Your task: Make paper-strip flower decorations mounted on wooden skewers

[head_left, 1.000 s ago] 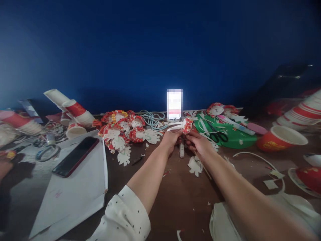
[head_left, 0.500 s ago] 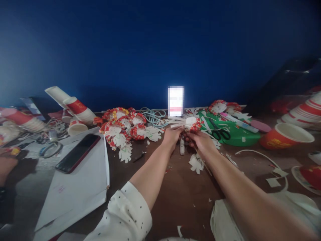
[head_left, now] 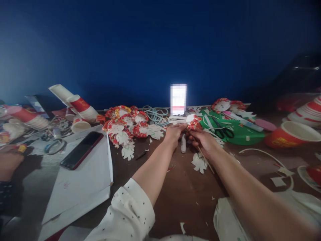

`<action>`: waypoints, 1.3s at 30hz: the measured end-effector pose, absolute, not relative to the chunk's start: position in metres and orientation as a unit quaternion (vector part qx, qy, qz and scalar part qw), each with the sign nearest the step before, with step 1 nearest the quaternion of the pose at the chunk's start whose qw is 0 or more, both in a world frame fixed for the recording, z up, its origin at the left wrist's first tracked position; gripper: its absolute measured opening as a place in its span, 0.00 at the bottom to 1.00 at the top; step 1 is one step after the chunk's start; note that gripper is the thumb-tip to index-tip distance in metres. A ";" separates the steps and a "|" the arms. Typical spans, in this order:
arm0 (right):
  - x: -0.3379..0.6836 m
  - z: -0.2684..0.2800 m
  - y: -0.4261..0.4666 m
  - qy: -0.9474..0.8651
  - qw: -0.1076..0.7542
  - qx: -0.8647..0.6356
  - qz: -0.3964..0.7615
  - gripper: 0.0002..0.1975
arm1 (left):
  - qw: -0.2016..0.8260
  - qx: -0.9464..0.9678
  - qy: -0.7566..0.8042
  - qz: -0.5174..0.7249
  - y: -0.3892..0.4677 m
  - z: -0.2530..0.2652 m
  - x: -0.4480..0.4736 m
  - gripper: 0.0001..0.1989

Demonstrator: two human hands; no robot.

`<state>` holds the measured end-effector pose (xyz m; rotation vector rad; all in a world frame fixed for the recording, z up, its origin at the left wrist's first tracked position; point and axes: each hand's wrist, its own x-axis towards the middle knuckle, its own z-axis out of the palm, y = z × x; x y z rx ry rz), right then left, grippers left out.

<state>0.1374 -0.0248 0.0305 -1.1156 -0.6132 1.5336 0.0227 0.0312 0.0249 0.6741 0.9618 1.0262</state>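
Over the middle of the table, my left hand (head_left: 175,135) and my right hand (head_left: 204,141) are close together, both with bent fingers. Between them they grip a small craft piece (head_left: 193,122) with a white paper middle and a red-and-white ruffled edge. My fingers hide its lower part. A thin stick (head_left: 208,161) slants down from under my right hand; whether that hand holds it I cannot tell. A white tube-shaped thing (head_left: 184,144) shows below and between the hands. Beside the stick lies a white paper cutout (head_left: 199,163).
Several finished-looking red-and-white paper pieces (head_left: 120,129) lie left of my hands, beside blue cord (head_left: 155,114). Black scissors (head_left: 224,133) rest on green sheet (head_left: 248,137). A red paper cup (head_left: 292,135) stands right. Left are a phone (head_left: 81,150) and another person's hand (head_left: 10,160).
The whole scene has shifted slightly to the right in view. My hands keep nearly the same grip on the craft piece.
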 end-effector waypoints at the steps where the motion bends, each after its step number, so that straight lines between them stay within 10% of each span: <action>1: 0.137 0.031 -0.025 -0.260 0.544 -0.469 0.645 0.17 | 0.714 0.303 0.431 0.462 0.031 0.025 0.023 0.09; 29: 0.144 0.026 -0.016 -0.192 0.599 -0.455 0.630 0.14 | 0.655 0.413 0.461 0.434 0.033 0.024 0.015 0.21; 39: 0.144 0.028 -0.016 -0.191 0.598 -0.495 0.601 0.11 | 0.611 0.356 0.530 0.467 0.040 0.024 0.014 0.11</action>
